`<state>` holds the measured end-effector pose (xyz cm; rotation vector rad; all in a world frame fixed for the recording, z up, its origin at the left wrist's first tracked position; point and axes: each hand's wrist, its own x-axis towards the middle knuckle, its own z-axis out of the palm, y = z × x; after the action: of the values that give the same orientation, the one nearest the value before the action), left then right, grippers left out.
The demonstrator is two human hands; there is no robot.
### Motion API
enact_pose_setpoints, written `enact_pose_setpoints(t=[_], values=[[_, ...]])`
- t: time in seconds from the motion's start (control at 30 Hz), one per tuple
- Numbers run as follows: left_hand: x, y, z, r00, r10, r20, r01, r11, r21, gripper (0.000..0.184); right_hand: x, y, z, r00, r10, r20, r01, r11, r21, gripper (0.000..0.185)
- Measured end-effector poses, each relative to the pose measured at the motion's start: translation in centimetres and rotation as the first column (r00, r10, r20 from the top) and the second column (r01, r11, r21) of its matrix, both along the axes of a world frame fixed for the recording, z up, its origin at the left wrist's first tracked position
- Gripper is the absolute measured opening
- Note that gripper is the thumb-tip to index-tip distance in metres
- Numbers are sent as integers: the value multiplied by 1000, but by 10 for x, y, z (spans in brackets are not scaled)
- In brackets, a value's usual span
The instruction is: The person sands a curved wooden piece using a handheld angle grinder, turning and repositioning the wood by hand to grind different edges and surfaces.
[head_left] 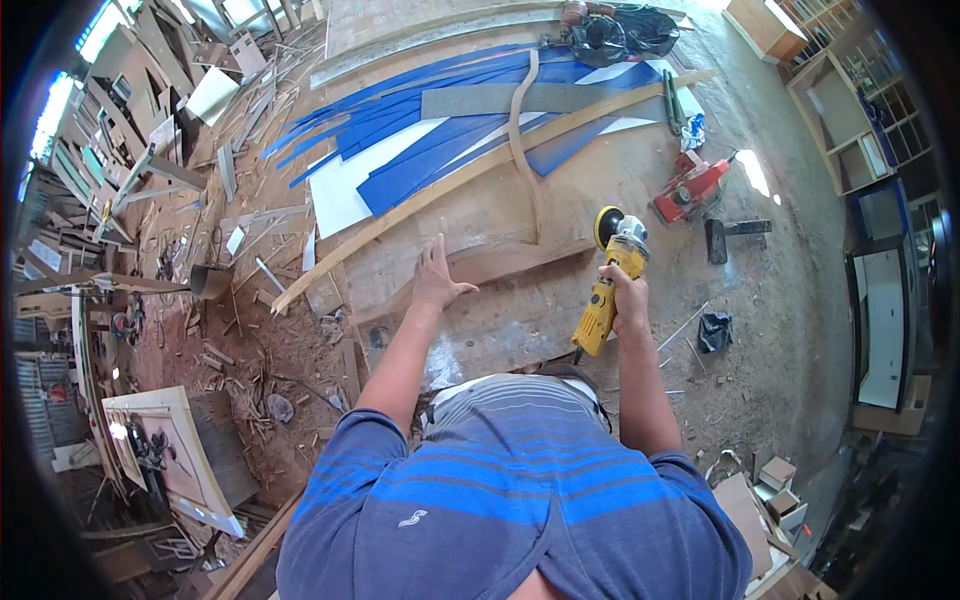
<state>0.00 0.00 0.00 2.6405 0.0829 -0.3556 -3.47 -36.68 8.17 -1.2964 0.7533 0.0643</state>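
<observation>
My right hand (627, 297) is wrapped round a yellow angle grinder (600, 312), whose round yellow-edged disc points away from me. My left hand (434, 277), fingers spread, rests at the left part of a curved wooden piece (500, 262) on the worktable (490, 325). The grinder's disc is apart from the wood, beyond its right end. A thin wavy wooden strip (517, 120) runs away from the curved piece, across a long straight wooden strip (440, 204).
Blue and white sheets (405, 165) cover the far table. To the right are a red power tool (690, 188), a hammer (735, 240) and a black plastic piece (714, 332). Wood scraps litter the left floor beside a framed panel (170, 455). A black bag (640, 35) lies at the back.
</observation>
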Motion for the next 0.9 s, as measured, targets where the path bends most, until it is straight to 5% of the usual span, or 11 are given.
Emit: enact_pose_setpoints(t=[0.17,0.57,0.9], values=[[-19,52,-1,994,106,-2,-106,990,94,138,0,2,7,999,50,-6,-50,999,14,27],[-65,113,-22,980,183,80,-167,971,-170,60,10,22,1,986,167,-24,-169,979,-111,24],[-61,68,-24,935,159,317,-95,974,-207,52,20,58,22,933,359,26,-333,888,-318,29]])
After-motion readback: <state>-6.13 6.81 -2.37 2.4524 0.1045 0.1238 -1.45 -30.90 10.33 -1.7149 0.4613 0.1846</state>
